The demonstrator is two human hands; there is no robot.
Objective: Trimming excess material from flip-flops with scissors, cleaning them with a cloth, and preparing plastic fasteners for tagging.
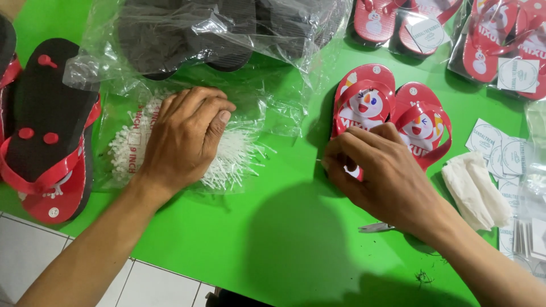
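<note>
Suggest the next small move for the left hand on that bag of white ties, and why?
Probably pinch one tie out and carry it right. The left hand lies curled on the clear bag of white plastic ties, while the right hand pins the small red sandal pair on the green table; whether a tie is gripped is hidden.

Sandal packing shop: bagged sandals (489,34).

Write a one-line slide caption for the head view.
Left hand rests on a clear bag of white plastic ties; right hand presses a small red cartoon-print sandal pair on the green table.
</note>
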